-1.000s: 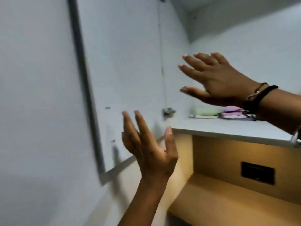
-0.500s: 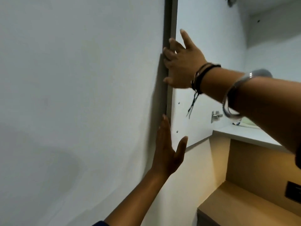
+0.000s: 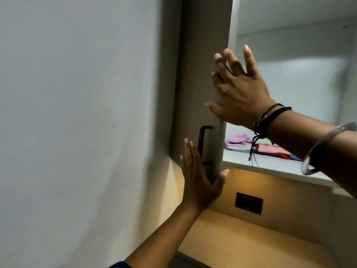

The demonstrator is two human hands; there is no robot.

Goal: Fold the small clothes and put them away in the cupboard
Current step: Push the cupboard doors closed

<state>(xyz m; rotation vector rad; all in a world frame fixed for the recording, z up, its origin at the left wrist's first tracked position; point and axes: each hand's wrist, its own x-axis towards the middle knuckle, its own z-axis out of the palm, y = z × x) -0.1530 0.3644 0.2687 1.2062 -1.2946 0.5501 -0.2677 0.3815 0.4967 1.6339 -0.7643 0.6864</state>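
Observation:
The grey cupboard door (image 3: 201, 74) stands partly swung, its outer face with a black handle (image 3: 202, 144) toward me. My right hand (image 3: 239, 89) lies flat on the door's free edge, fingers spread. My left hand (image 3: 199, 176) rests open-palmed on the door's lower corner beside the handle. Behind the door, folded small clothes (image 3: 239, 142), pink, green and red, lie in a low pile on the white cupboard shelf (image 3: 270, 167). My right forearm hides part of the pile.
A plain grey wall (image 3: 77, 113) fills the left. Under the shelf is a lit wooden niche with a black socket plate (image 3: 248, 203) and a wooden ledge (image 3: 251, 238).
The door has swung from wide open, inner face showing, round toward the cupboard so its outer face and handle now show. Both hands moved onto the door and travelled with it.

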